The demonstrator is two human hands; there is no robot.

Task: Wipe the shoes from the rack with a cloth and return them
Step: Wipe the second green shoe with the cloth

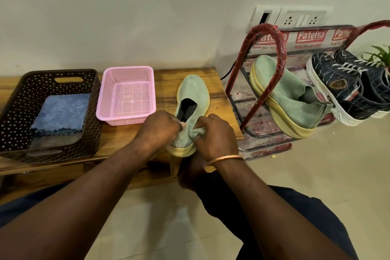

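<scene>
Head view, items as I log them from my station:

- Green shoe [193, 99]: on the wooden counter [219, 99], toe toward the far wall, heel at the near edge, yellow sole down.
- Left grip [160, 127]: fingers curled round the shoe's collar on its left side.
- Right grip [217, 135]: pinches bunched green fabric [198, 132] at the heel. I cannot tell whether this is the shoe's knit or a separate cloth. Bangle [223, 159] on the wrist.
- Blue cloth [61, 112]: folded, lying in the dark basket [12, 112] at far left.
- Pink basket [126, 120]: between the dark basket and the shoe.
- Rack [268, 34]: on the floor to the right, holding the second green shoe [291, 99] and, right of it, navy sneakers [337, 82].
</scene>
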